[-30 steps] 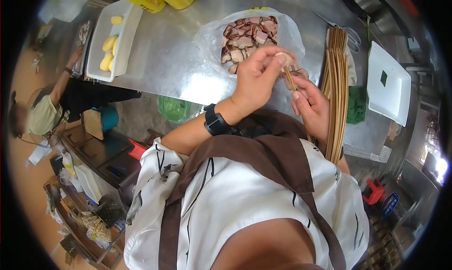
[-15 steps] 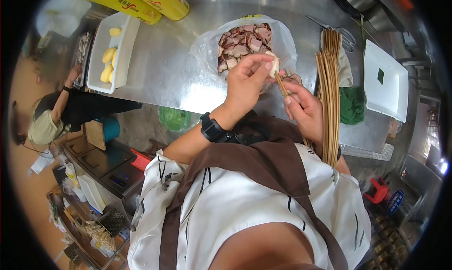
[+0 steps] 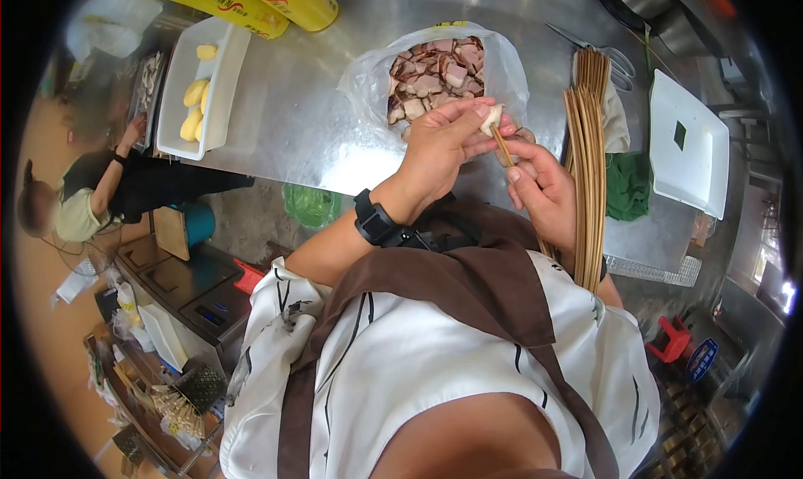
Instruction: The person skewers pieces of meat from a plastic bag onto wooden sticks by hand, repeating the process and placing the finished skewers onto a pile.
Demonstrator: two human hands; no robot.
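Note:
Pinched in the fingers of my left hand (image 3: 439,149) is a pale piece of meat (image 3: 492,119), just in front of an open plastic bag (image 3: 372,78). Cut meat pieces (image 3: 427,82) with dark edges fill the bag. My right hand (image 3: 542,191) grips a thin wooden skewer (image 3: 503,149), whose upper end meets the pale piece. A long bundle of skewers (image 3: 585,161) lies beside my right hand, reaching down past the wrist. Part of the meat near the fingertips is hidden by my hands.
On the metal table (image 3: 293,86), a white tray (image 3: 226,103) holds several yellow pieces at left. Yellow bottles (image 3: 305,2) lie behind it. Scissors (image 3: 619,65), a green cloth (image 3: 627,186) and another white tray (image 3: 690,145) are at right. Another person (image 3: 84,195) stands at far left.
My left fingers have shifted around the pale piece, with more fingers now behind it near the skewer. My right hand has stayed nearly in place.

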